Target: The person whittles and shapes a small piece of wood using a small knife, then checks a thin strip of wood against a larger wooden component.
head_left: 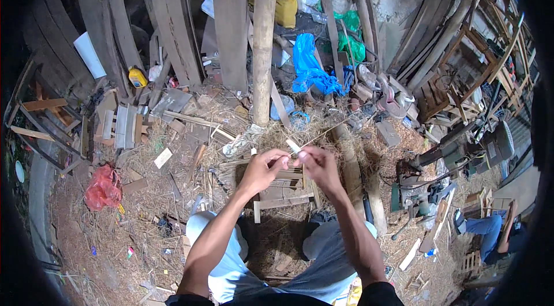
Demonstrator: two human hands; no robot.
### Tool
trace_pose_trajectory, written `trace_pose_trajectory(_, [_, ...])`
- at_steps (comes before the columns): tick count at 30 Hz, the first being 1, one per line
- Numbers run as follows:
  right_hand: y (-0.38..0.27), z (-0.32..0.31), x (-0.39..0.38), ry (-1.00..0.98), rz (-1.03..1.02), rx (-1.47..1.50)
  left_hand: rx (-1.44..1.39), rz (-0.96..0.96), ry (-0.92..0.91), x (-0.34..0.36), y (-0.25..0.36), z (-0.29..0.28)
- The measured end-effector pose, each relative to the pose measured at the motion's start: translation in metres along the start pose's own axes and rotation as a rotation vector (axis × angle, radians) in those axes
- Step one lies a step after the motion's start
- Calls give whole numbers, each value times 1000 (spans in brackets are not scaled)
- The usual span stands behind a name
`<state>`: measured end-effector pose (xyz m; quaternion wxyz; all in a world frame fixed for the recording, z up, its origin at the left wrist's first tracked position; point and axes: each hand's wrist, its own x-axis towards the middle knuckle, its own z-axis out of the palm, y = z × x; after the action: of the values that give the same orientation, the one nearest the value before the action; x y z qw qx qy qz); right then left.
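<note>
In front of my knees, both hands are raised close together over a small wooden frame [285, 202]. My right hand [321, 167] is closed, fingers pinched on a small pale wood piece [293, 145] that sticks up from its fingertips. My left hand [265, 169] is closed too, thumb and fingers pressed together right beside the right fingertips. What the left fingers hold, if anything, is too small to make out. The frame has slats and lies partly hidden beneath my hands, between my legs.
A bamboo pole [264, 46] stands just ahead. Beyond lie a blue plastic bag [309, 64] and leaning planks [231, 29]. A red bag [104, 188] is at left. On the right stand a machine [461, 150] and a seated person [487, 231]. Wood scraps and shavings litter the ground.
</note>
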<state>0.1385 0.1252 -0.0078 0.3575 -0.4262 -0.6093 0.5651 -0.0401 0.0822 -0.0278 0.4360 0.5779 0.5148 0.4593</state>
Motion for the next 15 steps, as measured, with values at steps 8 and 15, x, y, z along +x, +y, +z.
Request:
trace_pose_trajectory(8, [-15, -1, 7, 39, -21, 106, -2, 48, 117, -6, 16, 9])
trace_pose_trajectory(15, [9, 25, 8, -57, -6, 215, -61, 13, 138, -9, 3, 8])
